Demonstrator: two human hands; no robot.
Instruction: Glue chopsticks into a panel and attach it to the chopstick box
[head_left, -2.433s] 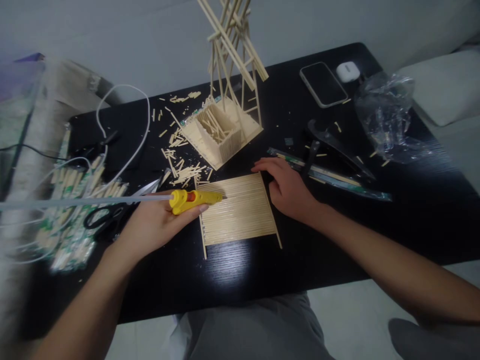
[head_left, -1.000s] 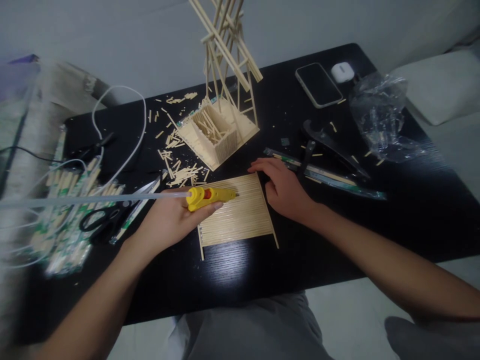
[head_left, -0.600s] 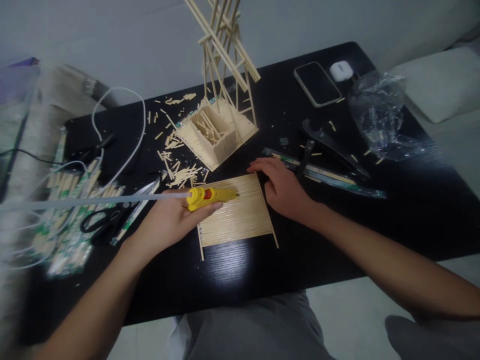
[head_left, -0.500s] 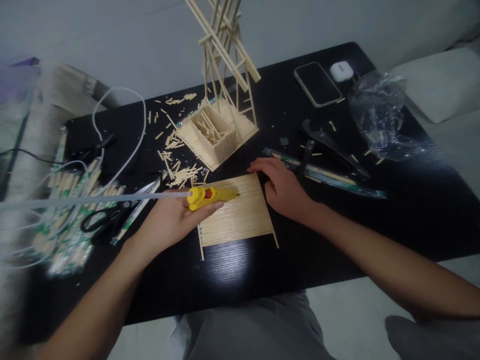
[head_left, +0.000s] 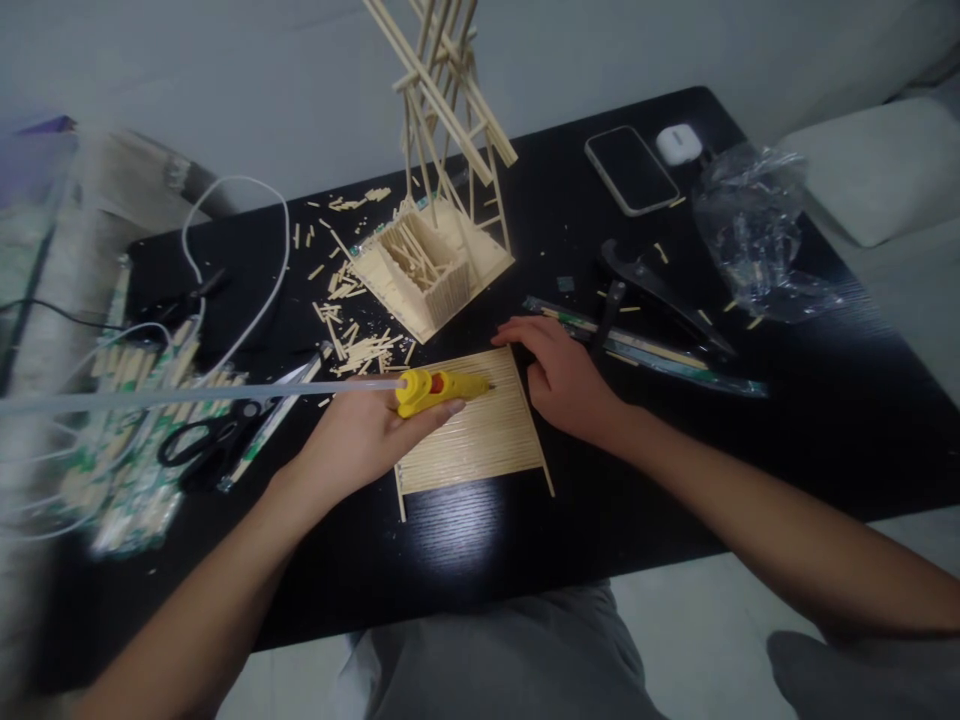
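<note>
My left hand point(head_left: 364, 442) is closed around a yellow glue gun point(head_left: 439, 388) with a long clear glue stick point(head_left: 195, 397) trailing left. Its nozzle rests over a flat panel of wooden sticks point(head_left: 480, 432) lying on the black table point(head_left: 465, 550). My right hand point(head_left: 564, 378) lies on the panel's right edge with fingers curled, pressing it down. Behind the panel stands a wooden stick box with a tall stick tower point(head_left: 439, 230) rising out of the frame.
Cut stick scraps point(head_left: 352, 330) litter the table near the box. Black scissors point(head_left: 217, 440), wrapped chopstick packs point(head_left: 127, 440) and white cables point(head_left: 240, 260) lie left. A black cutter point(head_left: 660, 295), phone point(head_left: 631, 170), earbud case point(head_left: 679, 143) and crumpled plastic bag point(head_left: 757, 240) sit right.
My left hand has slid the glue gun rightward across the stick panel, its nozzle now nearer the right side. My right hand has stayed on the panel's edge.
</note>
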